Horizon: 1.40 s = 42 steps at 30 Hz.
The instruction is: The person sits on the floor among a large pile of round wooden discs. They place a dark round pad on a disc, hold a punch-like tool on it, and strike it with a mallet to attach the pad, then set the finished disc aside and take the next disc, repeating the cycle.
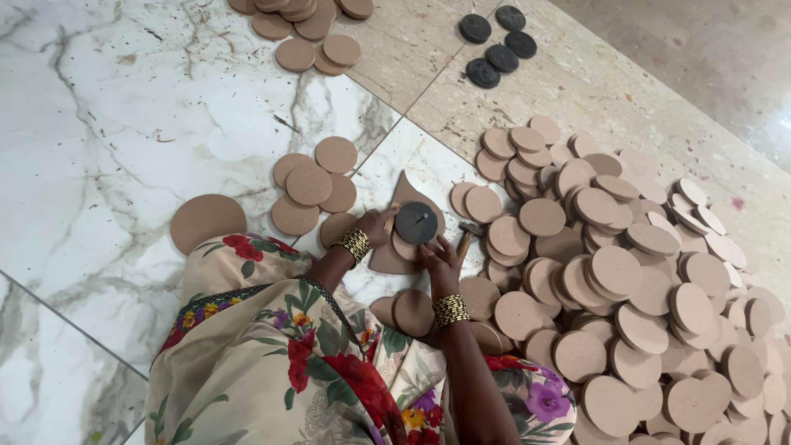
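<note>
A black round disc [416,222] lies on a brown wooden disc [404,249], and both rest on a flat, pointed brown board [405,191] on the floor. My left hand [376,225] grips the stack at its left edge. My right hand [440,262] presses on its lower right edge. Both wrists wear gold bangles. A small hammer [465,238] lies on the floor just right of my right hand, with no hand on it.
A large heap of brown wooden discs [626,280] covers the floor to the right. Smaller groups of brown discs [313,185] lie to the left and at the top [309,33]. One larger disc [208,221] is at the left, and several black discs [497,41] are at the top.
</note>
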Tool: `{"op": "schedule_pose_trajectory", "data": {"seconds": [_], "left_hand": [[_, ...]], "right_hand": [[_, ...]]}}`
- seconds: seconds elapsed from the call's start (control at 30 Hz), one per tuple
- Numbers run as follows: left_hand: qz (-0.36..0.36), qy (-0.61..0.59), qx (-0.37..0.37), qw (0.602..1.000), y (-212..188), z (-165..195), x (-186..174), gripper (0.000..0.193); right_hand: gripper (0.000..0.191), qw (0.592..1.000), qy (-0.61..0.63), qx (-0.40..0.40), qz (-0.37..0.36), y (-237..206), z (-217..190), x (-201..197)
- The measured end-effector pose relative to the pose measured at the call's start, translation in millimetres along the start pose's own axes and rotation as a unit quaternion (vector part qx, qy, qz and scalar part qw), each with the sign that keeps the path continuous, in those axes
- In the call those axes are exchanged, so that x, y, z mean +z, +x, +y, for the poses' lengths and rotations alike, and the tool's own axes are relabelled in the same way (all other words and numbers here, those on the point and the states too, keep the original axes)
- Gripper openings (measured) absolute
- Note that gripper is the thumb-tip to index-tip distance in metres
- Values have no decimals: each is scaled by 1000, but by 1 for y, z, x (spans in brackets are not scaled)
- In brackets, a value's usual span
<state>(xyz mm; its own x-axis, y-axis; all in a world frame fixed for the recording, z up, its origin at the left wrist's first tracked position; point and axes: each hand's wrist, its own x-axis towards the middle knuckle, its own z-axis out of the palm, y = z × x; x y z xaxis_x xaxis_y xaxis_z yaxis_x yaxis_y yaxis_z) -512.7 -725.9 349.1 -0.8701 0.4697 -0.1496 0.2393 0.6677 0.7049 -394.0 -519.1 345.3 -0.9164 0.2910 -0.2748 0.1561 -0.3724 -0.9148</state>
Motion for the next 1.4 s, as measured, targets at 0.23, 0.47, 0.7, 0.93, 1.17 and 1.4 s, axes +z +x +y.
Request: {"op": "schedule_pose_trajectory", "data": {"seconds": [0.23, 0.47, 0.7, 0.93, 1.17, 1.4], "left_hand": [[-21, -9, 45, 999, 1, -5, -9, 92], [-59, 31, -35, 997, 6, 10, -16, 120], [-76, 83, -18, 993, 15, 7, -3, 87], [-63, 18, -36, 997, 10, 4, -7, 108], [-89, 69, 46, 993, 15, 0, -7, 119], [-106, 50, -4, 993, 12, 1, -11, 115]], "right_hand": [[59, 959, -266, -95, 18, 2, 6, 6], [73, 936, -302, -172, -49, 3, -20, 8], [63, 919, -380, -70, 83, 19, -5, -15], [74, 950, -311, -36, 13, 21, 20, -14], [88, 988, -152, 18, 14, 6, 19, -9], [131, 737, -606, -300, -2, -19, -16, 37]]}}
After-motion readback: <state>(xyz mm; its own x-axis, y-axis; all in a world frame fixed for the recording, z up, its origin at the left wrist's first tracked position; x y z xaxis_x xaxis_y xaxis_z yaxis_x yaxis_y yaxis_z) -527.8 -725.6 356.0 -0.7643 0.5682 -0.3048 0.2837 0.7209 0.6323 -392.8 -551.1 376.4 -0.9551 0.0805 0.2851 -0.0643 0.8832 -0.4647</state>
